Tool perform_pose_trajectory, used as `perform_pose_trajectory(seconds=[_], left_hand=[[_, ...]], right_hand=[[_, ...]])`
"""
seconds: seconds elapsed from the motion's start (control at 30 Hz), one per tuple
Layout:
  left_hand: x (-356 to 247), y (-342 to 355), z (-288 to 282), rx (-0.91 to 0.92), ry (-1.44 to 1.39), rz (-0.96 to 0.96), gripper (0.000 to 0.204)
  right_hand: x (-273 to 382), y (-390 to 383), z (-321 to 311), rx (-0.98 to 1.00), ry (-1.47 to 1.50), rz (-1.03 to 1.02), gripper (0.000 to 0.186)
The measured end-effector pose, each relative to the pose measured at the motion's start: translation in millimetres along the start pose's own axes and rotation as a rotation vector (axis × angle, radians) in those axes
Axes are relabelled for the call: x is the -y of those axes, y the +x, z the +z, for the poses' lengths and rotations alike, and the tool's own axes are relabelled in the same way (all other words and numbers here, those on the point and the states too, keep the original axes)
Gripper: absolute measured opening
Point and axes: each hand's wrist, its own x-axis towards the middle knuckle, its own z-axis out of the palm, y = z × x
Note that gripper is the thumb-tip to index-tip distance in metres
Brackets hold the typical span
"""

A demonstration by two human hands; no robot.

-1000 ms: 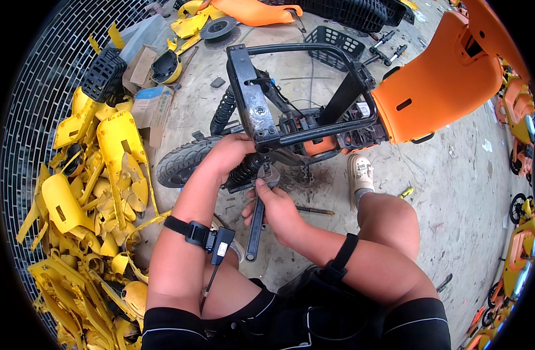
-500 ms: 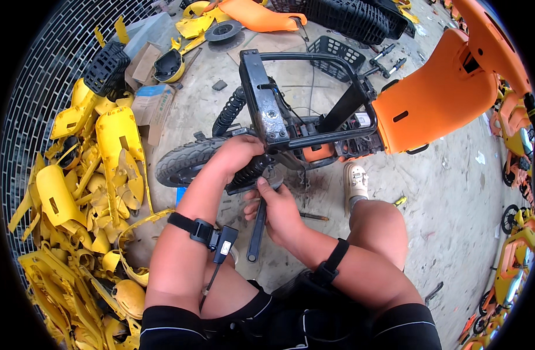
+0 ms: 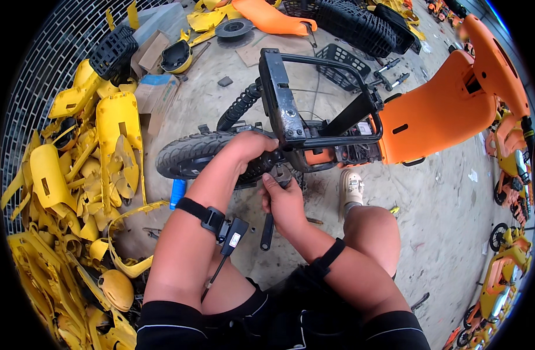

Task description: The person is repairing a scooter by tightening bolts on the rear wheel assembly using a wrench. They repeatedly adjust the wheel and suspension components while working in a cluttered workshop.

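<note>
My right hand (image 3: 286, 204) is closed around an adjustable wrench (image 3: 267, 233), thumb close to its jaw and the handle sticking out below. The jaw is up against the lower end of a black coil shock absorber (image 3: 259, 166), beneath the rear of a stripped scooter's black frame (image 3: 289, 114). What the jaw grips cannot be made out. Across the shock absorber lies my left hand (image 3: 253, 147), its fingers hidden behind the frame's lower corner. The scooter's rear tyre (image 3: 183, 154) is left of both hands; its orange body panel (image 3: 436, 114) extends right.
Broken yellow panels (image 3: 49, 178) are heaped along the left wall. A blue can-like object (image 3: 177, 193) lies by the tyre. Black baskets (image 3: 343, 64), pedal-like parts (image 3: 390, 73) and a cardboard box (image 3: 155, 96) sit beyond the scooter. More orange scooters (image 3: 506, 262) line the right side.
My right hand is a little higher and right in the picture, and the wrench's handle end has moved up and right. My left hand stays by the shock absorber. The view has shifted slightly.
</note>
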Motion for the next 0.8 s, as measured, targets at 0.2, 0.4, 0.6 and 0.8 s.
perform_pose_trajectory(seconds=[0.2,0.4,0.6,0.8], left_hand=[[-1,4,-1,-0.03,0.013,-0.067,0.021],[-7,-4,1,0.011,-0.005,-0.05,0.02],[-2,3,-4,0.033,-0.003,-0.063,0.02],[2,7,-7,0.041,0.025,-0.017,0.02]], right_hand=[[-5,0,6,-0.132,-0.263,-0.109,0.023],[-16,11,-7,-0.252,-0.664,-0.37,0.031],[3,1,-5,-0.262,-1.11,-0.489,0.032],[14,2,-16,-0.248,-1.609,-0.546,0.026]])
